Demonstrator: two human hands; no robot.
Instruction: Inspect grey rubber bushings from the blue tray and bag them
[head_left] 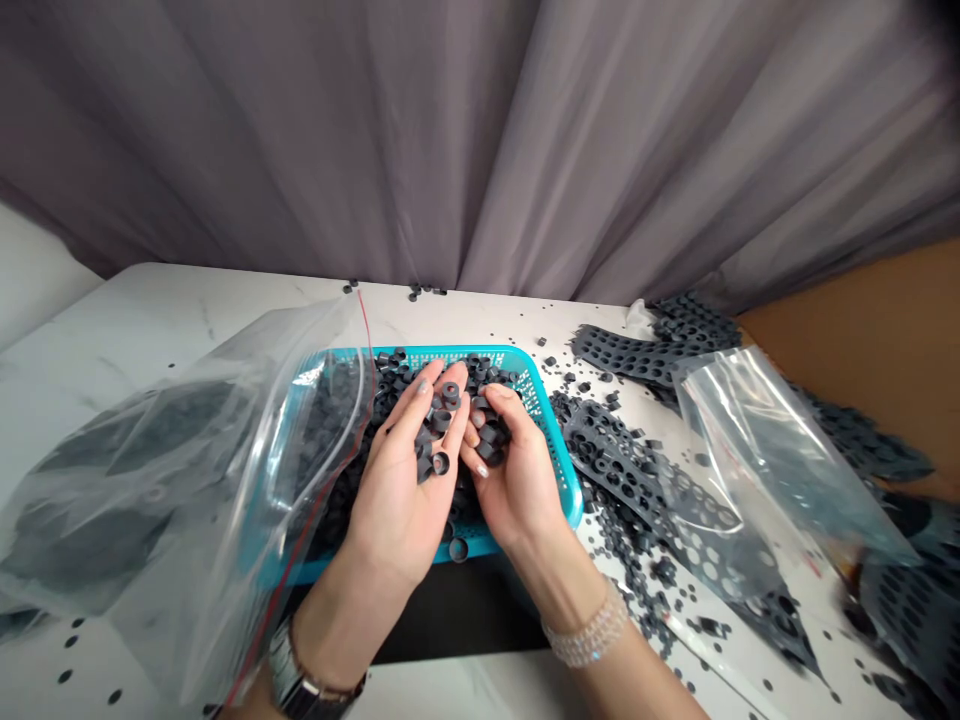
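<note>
Both my hands are cupped together, palms up, over a teal plastic basket [553, 430] full of small black rubber rings [390, 385]. My left hand [401, 490] lies open with several rings resting on its fingers. My right hand [510, 470] curls beside it, fingers bent around a clump of rings. A watch sits on my left wrist and a bead bracelet on my right.
A large clear zip bag [187, 480] with dark contents lies at the left, overlapping the basket. Punched black rubber sheets [637, 460] and another clear bag [772, 460] cover the right of the white table. Loose rings are scattered about. A grey curtain hangs behind.
</note>
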